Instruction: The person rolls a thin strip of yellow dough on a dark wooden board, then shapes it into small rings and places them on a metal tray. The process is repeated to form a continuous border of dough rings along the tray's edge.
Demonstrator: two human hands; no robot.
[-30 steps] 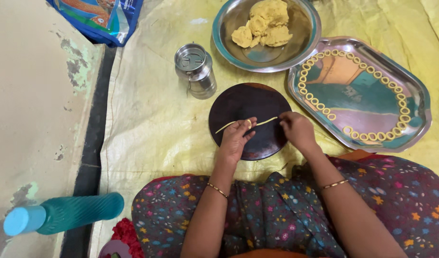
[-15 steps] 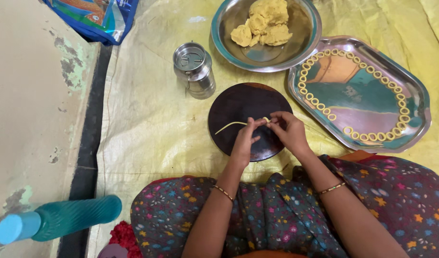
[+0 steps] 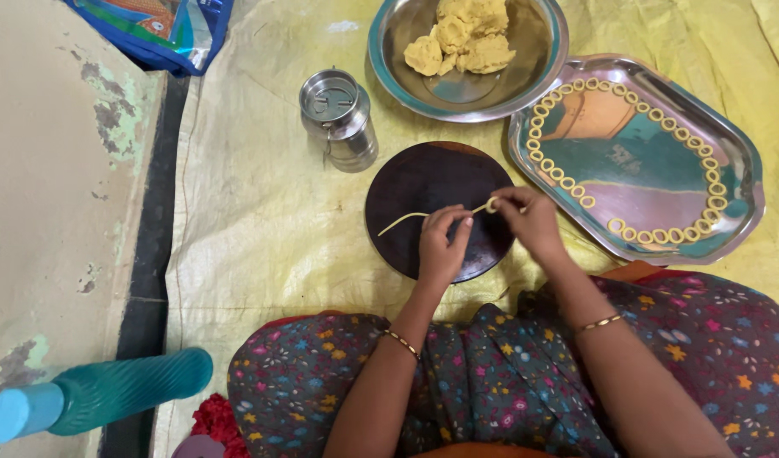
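Thin pale dough rope (image 3: 406, 220) lies on dark round board (image 3: 436, 182), one end curled.

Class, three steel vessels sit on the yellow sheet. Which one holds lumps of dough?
The round steel bowl at the top holds the dough lumps. The oblong tray carries small dough rings, and the little lidded can is closed.

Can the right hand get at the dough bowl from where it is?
Probably yes: the right hand works over the dark round board, and nothing stands between it and the steel bowl just beyond.

A small steel canister (image 3: 339, 119) stands left of the steel bowl (image 3: 542, 68) of dough lumps (image 3: 461, 38); a teal bottle (image 3: 93, 394) lies far below-left of it.
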